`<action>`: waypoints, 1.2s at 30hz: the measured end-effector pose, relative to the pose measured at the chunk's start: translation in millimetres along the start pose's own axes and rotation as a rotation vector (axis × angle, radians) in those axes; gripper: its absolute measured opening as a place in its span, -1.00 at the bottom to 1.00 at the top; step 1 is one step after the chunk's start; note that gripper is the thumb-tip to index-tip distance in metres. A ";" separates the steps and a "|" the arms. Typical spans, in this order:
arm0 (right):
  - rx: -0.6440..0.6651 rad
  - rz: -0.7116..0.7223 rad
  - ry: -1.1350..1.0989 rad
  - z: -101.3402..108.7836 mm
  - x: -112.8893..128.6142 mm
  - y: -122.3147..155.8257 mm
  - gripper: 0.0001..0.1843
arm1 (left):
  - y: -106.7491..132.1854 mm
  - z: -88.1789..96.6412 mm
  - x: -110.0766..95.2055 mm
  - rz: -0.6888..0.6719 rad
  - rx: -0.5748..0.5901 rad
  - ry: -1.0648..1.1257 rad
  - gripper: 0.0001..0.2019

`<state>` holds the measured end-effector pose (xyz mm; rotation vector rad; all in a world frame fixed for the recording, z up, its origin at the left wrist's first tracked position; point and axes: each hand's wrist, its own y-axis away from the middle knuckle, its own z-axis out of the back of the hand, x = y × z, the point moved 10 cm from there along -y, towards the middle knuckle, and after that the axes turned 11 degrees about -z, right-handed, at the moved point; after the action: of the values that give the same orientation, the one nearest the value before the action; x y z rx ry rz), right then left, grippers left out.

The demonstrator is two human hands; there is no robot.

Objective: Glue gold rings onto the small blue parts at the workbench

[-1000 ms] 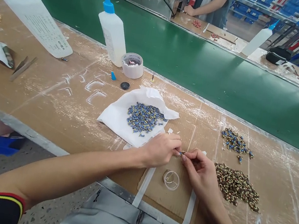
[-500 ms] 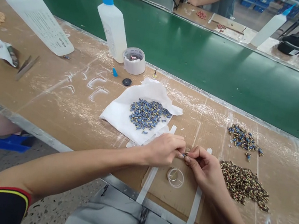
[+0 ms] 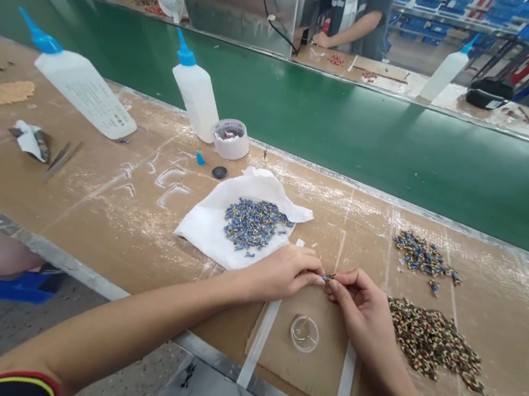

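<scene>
My left hand (image 3: 293, 274) pinches a tiny blue piece (image 3: 326, 277) between thumb and forefinger. Tip to tip with it, my right hand (image 3: 359, 300) is closed in a pinch on a small dark piece, mostly covered by the fingers. The two pieces meet or nearly meet; which, I cannot tell. Just below the hands, a small clear round dish (image 3: 304, 334) stands on a taped cardboard sheet (image 3: 300, 376). Blue pieces with yellow ends (image 3: 255, 223) lie heaped on a white cloth (image 3: 203, 228) at the left. Beside my right hand spreads a pile of dark, yellow-marked pieces (image 3: 434, 338).
Blue-and-dark pieces (image 3: 425, 254) form a smaller pile at the right. White bottles with blue nozzles (image 3: 86, 94) and a tape roll (image 3: 230, 140) stand at the left. Beyond the table runs a green belt (image 3: 309, 114); a person (image 3: 354, 27) sits across it.
My view has tilted up, so the table sits lower and more of the far side shows. Both hands stay together, and the blue piece at the fingertips shows more plainly.
</scene>
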<state>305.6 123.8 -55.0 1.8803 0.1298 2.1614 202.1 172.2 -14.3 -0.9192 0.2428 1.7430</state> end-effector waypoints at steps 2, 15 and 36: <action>-0.007 0.011 -0.005 0.4 1.1 0.5 -0.78 | 0.2 -0.3 -2.2 -0.027 0.012 -0.043 -0.83; 0.065 -0.098 0.003 -3.8 -7.9 -1.5 -0.71 | 4.0 -2.1 -4.8 -0.117 0.060 -0.285 -0.76; 0.007 0.040 0.350 -12.2 0.2 4.9 -0.77 | 8.1 -16.2 -12.4 -0.169 0.103 -0.430 -0.78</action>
<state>292.9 120.5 -55.5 1.5018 0.1684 2.5011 203.6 150.8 -18.9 -0.4592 -0.0271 1.7065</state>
